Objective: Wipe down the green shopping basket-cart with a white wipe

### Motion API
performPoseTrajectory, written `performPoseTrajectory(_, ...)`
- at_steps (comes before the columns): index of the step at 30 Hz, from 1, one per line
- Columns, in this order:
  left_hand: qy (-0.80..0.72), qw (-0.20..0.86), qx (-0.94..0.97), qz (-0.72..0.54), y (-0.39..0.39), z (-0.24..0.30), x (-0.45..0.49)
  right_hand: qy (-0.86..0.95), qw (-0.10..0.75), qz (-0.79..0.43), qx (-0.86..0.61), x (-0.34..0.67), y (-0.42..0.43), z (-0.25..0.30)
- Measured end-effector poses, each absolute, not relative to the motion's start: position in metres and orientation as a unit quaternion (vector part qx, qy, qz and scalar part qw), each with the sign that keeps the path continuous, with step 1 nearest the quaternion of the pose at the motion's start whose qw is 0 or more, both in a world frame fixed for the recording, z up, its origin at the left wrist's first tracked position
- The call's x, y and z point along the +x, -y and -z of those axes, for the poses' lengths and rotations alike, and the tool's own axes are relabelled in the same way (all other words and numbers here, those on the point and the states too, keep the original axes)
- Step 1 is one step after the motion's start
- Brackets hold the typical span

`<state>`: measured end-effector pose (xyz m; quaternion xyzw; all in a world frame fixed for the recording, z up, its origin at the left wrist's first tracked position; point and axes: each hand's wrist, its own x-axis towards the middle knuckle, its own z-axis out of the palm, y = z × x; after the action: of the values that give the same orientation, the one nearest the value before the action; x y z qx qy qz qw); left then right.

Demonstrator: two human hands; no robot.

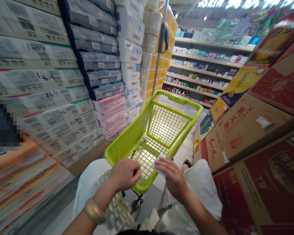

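Note:
A lime-green plastic shopping basket trolley (129, 138) stands in front of my knees, with grid walls and nothing lying in it. My left hand (124, 173) is curled closed over the near left part of its rim; whether the fingers grip the rim or something small is hidden. On the right side of the basket, my right hand (170, 173) presses a white tissue or cloth (159, 166) against the rim, fingers laid over it. The trolley's long metal handle pole (157, 70) rises at the far end, with a black grip (164, 38).
Stacked packs of white-wrapped goods (39, 78) and tissue packs (131, 50) line the left. Cardboard cartons (237, 124) are piled close on my right. Shelves of small boxed products (205, 62) stand at the back. A dark shoe (187, 163) shows beside my right knee.

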<state>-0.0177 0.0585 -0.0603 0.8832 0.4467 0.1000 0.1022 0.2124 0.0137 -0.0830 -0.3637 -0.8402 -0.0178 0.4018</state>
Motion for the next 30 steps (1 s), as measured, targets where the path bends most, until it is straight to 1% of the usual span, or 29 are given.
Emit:
performPoseTrajectory(3, -0.447, 0.104, 0.883, -0.101, -0.059, 0.060, -0.018, 0.814, 0.427, 0.029, -0.393, 0.215, -0.018, 0.083)
performPoseTrajectory(7, -0.447, 0.101, 0.882, -0.107, -0.058, 0.060, -0.018, 0.873, 0.364, -0.006, -0.325, 0.202, -0.001, 0.088)
performPoseTrajectory(9, -0.448, 0.101, 0.882, -0.103, -0.058, 0.060, -0.019, 0.884, 0.349, -0.014, -0.310, 0.202, 0.000, 0.088)
performPoseTrajectory(10, -0.449, 0.100, 0.882, -0.099, -0.059, 0.060, -0.019, 0.878, 0.358, -0.011, -0.317, 0.205, -0.004, 0.088)
performPoseTrajectory(14, -0.446, 0.096, 0.885, -0.090, -0.059, 0.062, -0.019, 0.811, 0.437, 0.022, -0.389, 0.216, -0.022, 0.084)
performPoseTrajectory(15, -0.445, 0.094, 0.886, -0.091, -0.059, 0.062, -0.019, 0.802, 0.445, 0.024, -0.399, 0.215, -0.022, 0.084)
performPoseTrajectory(17, -0.444, 0.093, 0.886, -0.097, -0.059, 0.062, -0.018, 0.816, 0.429, 0.013, -0.387, 0.208, -0.014, 0.085)
performPoseTrajectory(20, -0.447, 0.094, 0.883, -0.106, -0.059, 0.061, -0.019, 0.873, 0.369, -0.014, -0.319, 0.199, 0.000, 0.088)
performPoseTrajectory(21, -0.448, 0.095, 0.883, -0.106, -0.059, 0.060, -0.019, 0.880, 0.360, -0.018, -0.309, 0.199, 0.001, 0.089)
performPoseTrajectory(22, -0.449, 0.095, 0.882, -0.104, -0.059, 0.060, -0.019, 0.877, 0.365, -0.017, -0.312, 0.202, -0.001, 0.089)
performPoseTrajectory(25, -0.451, 0.096, 0.883, -0.091, -0.059, 0.060, -0.020, 0.828, 0.422, 0.008, -0.369, 0.214, -0.016, 0.087)
performPoseTrajectory(27, -0.449, 0.098, 0.884, -0.085, -0.060, 0.060, -0.020, 0.801, 0.445, 0.025, -0.400, 0.217, -0.021, 0.085)
performPoseTrajectory(28, -0.448, 0.099, 0.885, -0.084, -0.060, 0.061, -0.019, 0.801, 0.442, 0.028, -0.402, 0.216, -0.020, 0.085)
performPoseTrajectory(30, -0.448, 0.101, 0.884, -0.088, -0.059, 0.061, -0.019, 0.833, 0.410, 0.016, -0.372, 0.209, -0.012, 0.085)
